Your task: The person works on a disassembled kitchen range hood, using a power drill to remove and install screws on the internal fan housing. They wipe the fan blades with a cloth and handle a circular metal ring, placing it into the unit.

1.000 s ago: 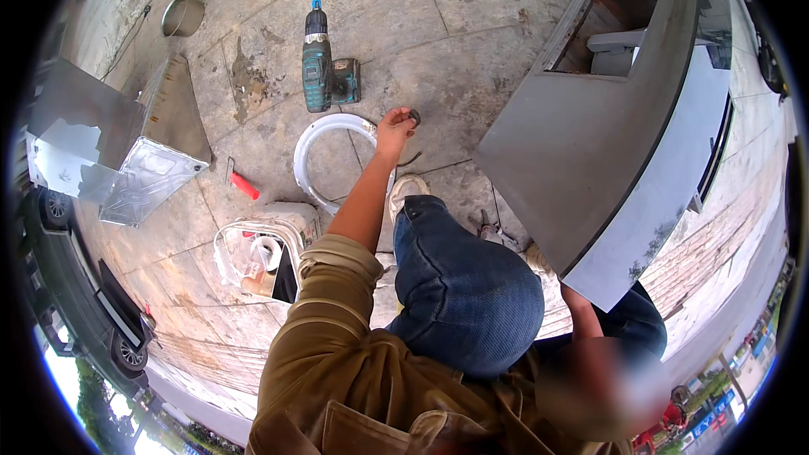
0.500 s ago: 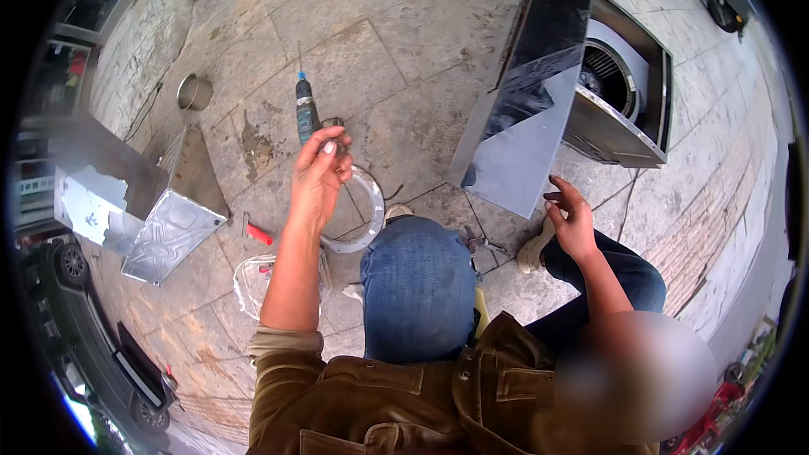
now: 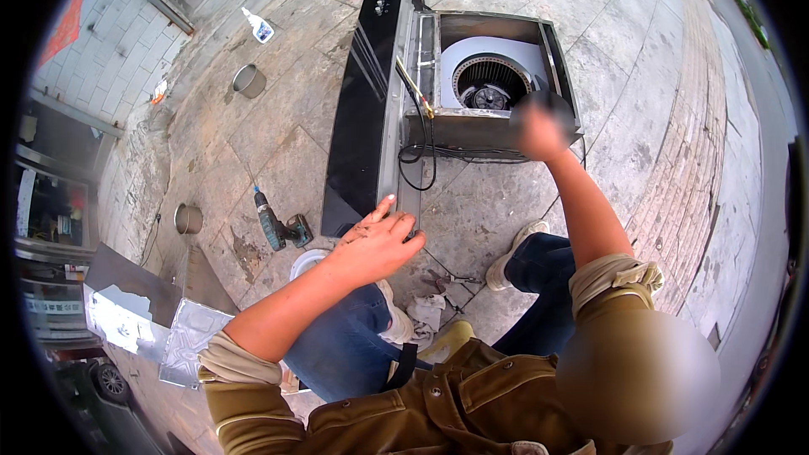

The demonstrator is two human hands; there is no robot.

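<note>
A range hood [image 3: 371, 109] with a black glass front lies on the stone paving. Its open metal housing [image 3: 493, 122] shows a round fan wheel [image 3: 489, 84]. My left hand [image 3: 379, 240] is at the hood's near corner, thumb and fingers closed over its metal edge. My right hand [image 3: 539, 128] is stretched out to the near rim of the housing. It is blurred by motion, so its grip is unclear. Black cables [image 3: 417, 156] hang from the housing between my two hands.
A cordless drill [image 3: 281, 227] lies left of my left hand, beside a white ring [image 3: 305, 261]. Pliers [image 3: 447, 278] and a rag [image 3: 425, 312] lie by my knees. Two metal tins [image 3: 187, 219] [image 3: 249, 80], a spray bottle [image 3: 259, 27] and sheet-metal pieces [image 3: 181, 333] lie on the left.
The view has swung up onto the hood. My left hand moved from above the white ring to the hood's near corner. My right hand rose to the housing rim.
</note>
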